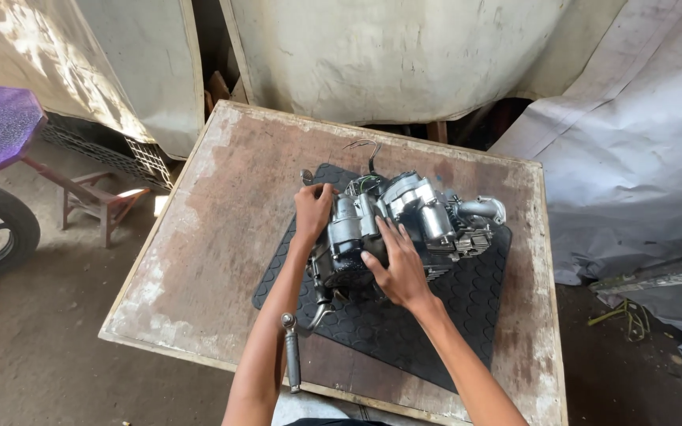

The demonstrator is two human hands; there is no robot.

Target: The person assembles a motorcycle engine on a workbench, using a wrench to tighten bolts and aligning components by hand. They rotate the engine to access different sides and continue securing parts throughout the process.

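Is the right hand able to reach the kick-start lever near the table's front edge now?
Probably yes. The kick-start lever lies uncovered, left of the right hand, which rests on the engine; only the left forearm lies between them.

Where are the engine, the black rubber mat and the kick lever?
engine (pixel 424 209): head view, its silver top casing.
black rubber mat (pixel 467 308): head view, bare patterned right part.
kick lever (pixel 292 359): head view, its shaft.

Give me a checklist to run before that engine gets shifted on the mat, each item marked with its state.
1. Left hand on the engine: ok, grips its left end.
2. Right hand on it: ok, flat on the near casing.
3. Engine wholly on the rubber mat: ok.
4. Mat wholly on the wooden table: ok.
5. Kick lever clear of the edge: not ok, overhangs the near edge.
6. Wires free: cannot tell.
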